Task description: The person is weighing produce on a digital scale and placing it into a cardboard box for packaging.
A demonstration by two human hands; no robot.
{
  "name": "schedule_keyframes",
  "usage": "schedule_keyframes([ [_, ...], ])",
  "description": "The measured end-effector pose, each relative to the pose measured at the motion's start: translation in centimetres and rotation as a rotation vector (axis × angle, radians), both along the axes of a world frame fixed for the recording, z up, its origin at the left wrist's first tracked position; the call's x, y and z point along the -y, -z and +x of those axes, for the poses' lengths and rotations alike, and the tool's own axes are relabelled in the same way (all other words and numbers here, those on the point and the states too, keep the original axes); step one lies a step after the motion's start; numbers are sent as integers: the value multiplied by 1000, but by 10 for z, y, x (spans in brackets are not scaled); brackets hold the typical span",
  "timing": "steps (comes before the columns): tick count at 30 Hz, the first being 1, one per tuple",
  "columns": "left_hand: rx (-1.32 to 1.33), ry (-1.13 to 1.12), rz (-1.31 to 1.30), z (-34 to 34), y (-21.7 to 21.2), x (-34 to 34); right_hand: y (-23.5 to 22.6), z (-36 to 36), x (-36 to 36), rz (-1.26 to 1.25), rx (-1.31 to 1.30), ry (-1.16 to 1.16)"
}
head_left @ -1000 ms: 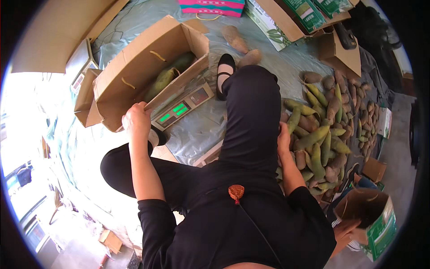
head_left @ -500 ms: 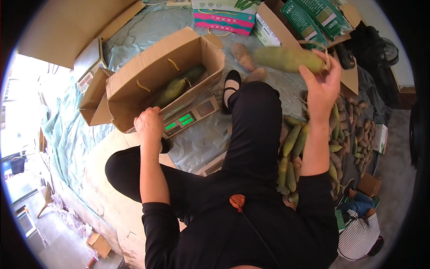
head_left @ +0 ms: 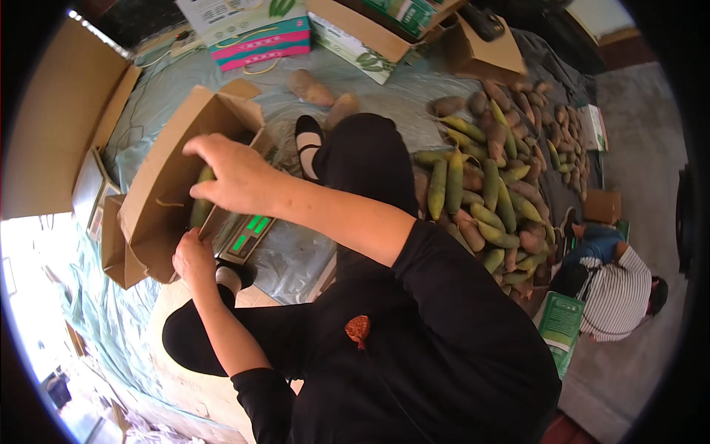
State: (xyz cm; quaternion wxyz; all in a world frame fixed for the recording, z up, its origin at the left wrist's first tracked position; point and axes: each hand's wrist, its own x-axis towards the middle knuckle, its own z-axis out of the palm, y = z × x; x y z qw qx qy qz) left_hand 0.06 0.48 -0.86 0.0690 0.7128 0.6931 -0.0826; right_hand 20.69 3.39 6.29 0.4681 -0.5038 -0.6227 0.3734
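My right hand (head_left: pixel 235 177) reaches over an upright cardboard box (head_left: pixel 166 159), thumb and fingers spread apart. Just beneath it, a long green radish (head_left: pixel 200 207) shows inside the box, partly covered by the hand; the rest of the box's contents is hidden. At the box's near rim, my left hand (head_left: pixel 194 259) has its fingers closed over the cardboard edge. Under the box sits a digital scale (head_left: pixel 247 235) with lit green displays. A yellow cord handle (head_left: pixel 169 203) hangs on the box's inner wall.
To the right lies a heap of green and brownish radishes (head_left: pixel 492 185). Two brownish ones (head_left: pixel 310 88) rest on the plastic sheet (head_left: pixel 285 263). Pink and teal gift boxes (head_left: pixel 260 46) and open cartons (head_left: pixel 362 29) stand at the back. A person in a striped top (head_left: pixel 620 292) crouches at far right.
My right hand has swung left from beside the heap to above the box; the green radish it held is no longer in its fingers. My left hand stays at the rim. The view has shifted right.
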Motion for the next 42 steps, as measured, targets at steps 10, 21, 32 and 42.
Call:
schedule_keyframes([
  [10,110,-30,13,5,-3,2,11,193,33,49,58,370],
  [21,167,-10,42,2,3,-2,239,365,226,-917,453,1108],
  [32,220,-5,35,0,7,-5,255,341,276,-1214,-67,1238],
  [42,254,-23,49,-3,10,-5,269,350,266,-1497,68,1201],
])
